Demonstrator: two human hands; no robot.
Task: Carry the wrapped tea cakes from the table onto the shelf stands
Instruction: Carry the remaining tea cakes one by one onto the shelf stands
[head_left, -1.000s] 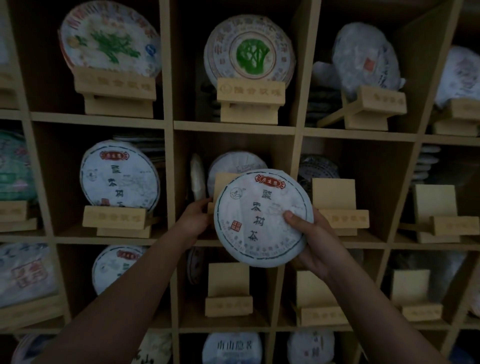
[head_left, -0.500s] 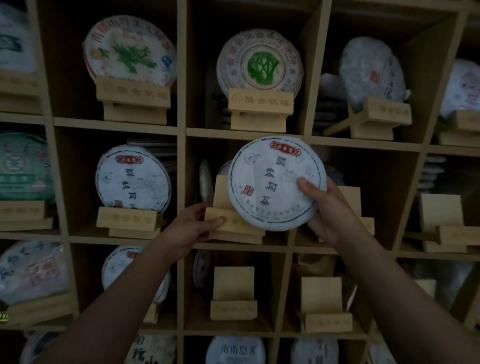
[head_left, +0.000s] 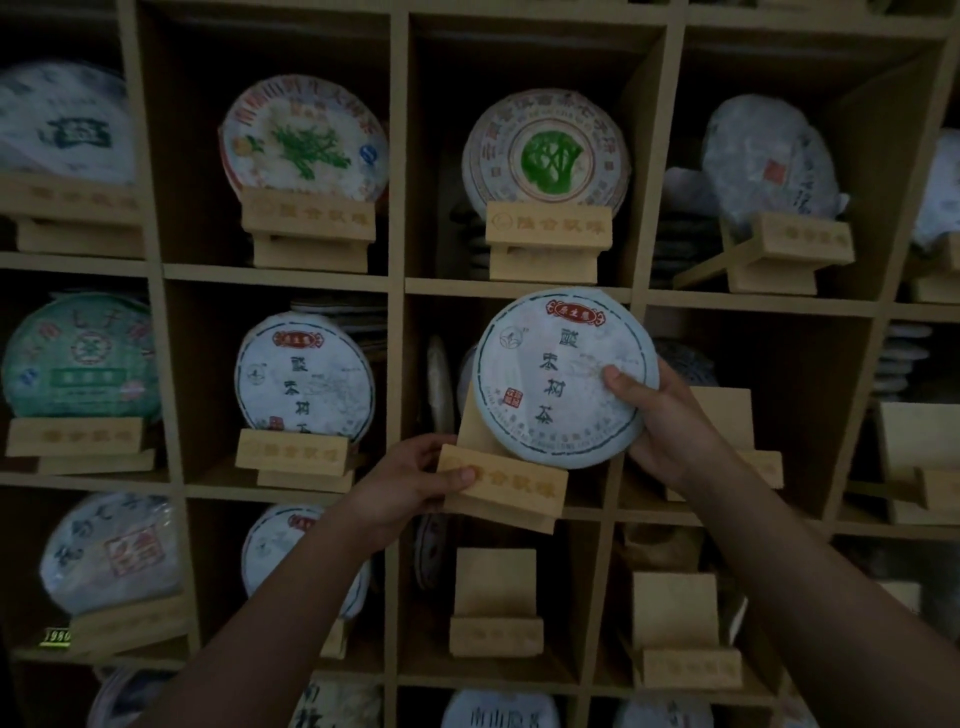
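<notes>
One wrapped tea cake (head_left: 563, 376) — gripped by right hand (head_left: 662, 421), face upright, directly above wooden stand (head_left: 501, 488) gripped by left hand (head_left: 410, 486) at centre frame.

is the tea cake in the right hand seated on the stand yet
Cannot tell: the tea cake hides the slot of the stand, and the right hand grips it.

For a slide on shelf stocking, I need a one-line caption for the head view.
Right hand lowers a wrapped tea cake onto a wooden stand steadied by the left hand.
</notes>
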